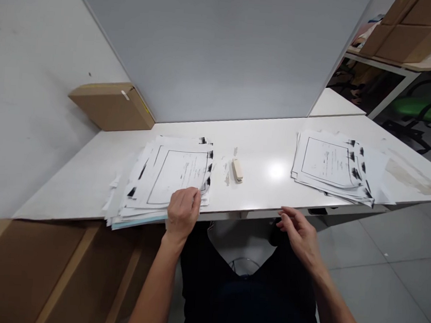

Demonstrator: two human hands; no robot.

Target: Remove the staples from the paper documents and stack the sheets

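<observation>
My left hand (183, 209) is closed at the near right corner of the left paper stack (174, 178), pinching a printed sheet whose corner curls up beside the fingers. The fingertips are partly hidden behind the hand. My right hand (300, 233) hovers just off the desk's front edge, its fingers loosely bent and apart from the thumb, with nothing in it. Between the two stacks lies a small beige stapler (237, 170). The right paper stack (330, 163) is fanned out unevenly, its sheets bearing a black frame and dark smudges.
A white desk (261, 135) holds the papers, backed by a grey panel (222, 50). At its left rear, a cardboard box (112, 107) leans on the wall. Larger cardboard boxes (22, 271) stand below left. Beyond, at right, is a green chair (423, 110).
</observation>
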